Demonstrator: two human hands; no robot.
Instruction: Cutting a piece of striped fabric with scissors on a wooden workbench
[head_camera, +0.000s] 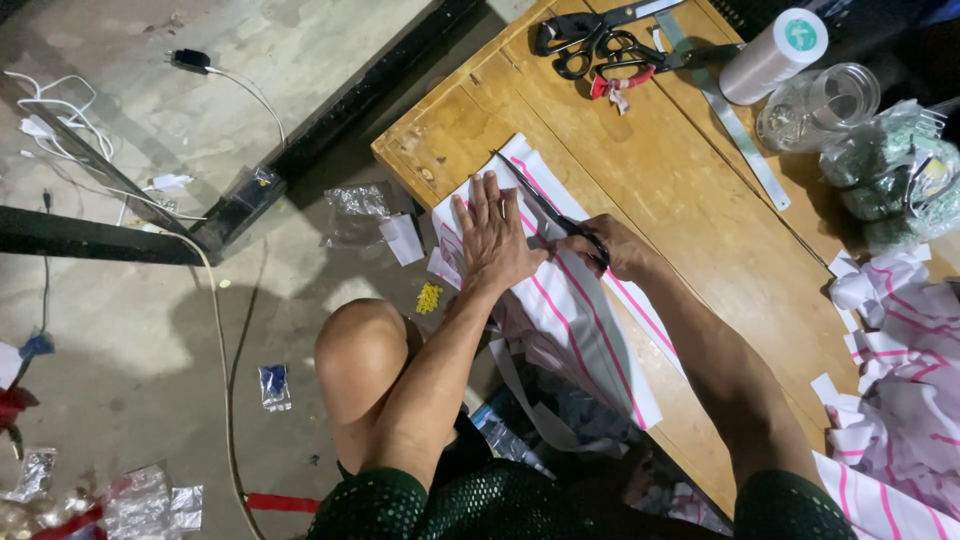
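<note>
Standing right by the low wooden table (700, 200) here. The left hand (492, 238) is pressed flat, fingers spread, on a stack of white cloth with pink stripes (570, 320) that hangs over the table's near-left edge. The right hand (612, 247) is just beside it, closed around the handles of black scissors (545, 208), whose blades point away across the cloth. At the far end sit two more pairs of scissors (590, 45), a metal ruler (735, 125), a white thread cone (775, 55) and a clear jar (822, 103). More striped cloth scraps (900, 380) are piled on the right.
</note>
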